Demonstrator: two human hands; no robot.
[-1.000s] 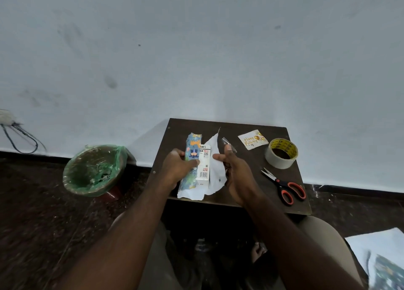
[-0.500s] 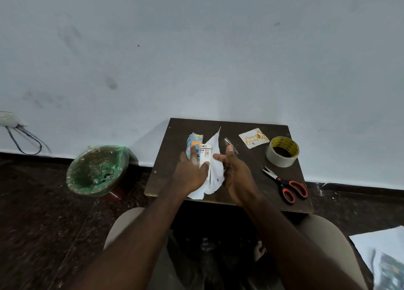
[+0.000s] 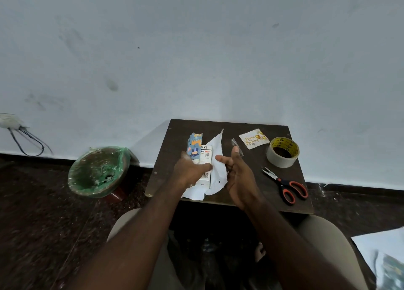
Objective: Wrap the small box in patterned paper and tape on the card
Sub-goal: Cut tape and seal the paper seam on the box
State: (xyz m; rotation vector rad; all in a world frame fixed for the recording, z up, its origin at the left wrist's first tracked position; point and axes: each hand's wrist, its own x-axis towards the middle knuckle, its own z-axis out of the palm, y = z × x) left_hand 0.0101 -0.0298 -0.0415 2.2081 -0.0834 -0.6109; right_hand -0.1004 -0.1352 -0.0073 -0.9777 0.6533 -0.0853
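Small box (image 3: 206, 158) of white printed cardboard is lying at 9 o'clock from the middle of the table (image 3: 251, 180), on the white back of the patterned paper (image 3: 217, 152). Left hand (image 3: 190, 171) is pressing the colourful flap onto it with flat fingers, probably so the crease is not opening. Right hand (image 3: 238, 173), at 3 o'clock of the box, is carrying a clear glossy tape strip (image 3: 237, 146) on one raised fingertip, thumb apart, ready for sealing.

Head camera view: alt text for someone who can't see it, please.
A left hand presses a small box onto patterned paper on a table; the right hand carries a clear tape strip on one fingertip. A card, tape roll and scissors lie nearby.
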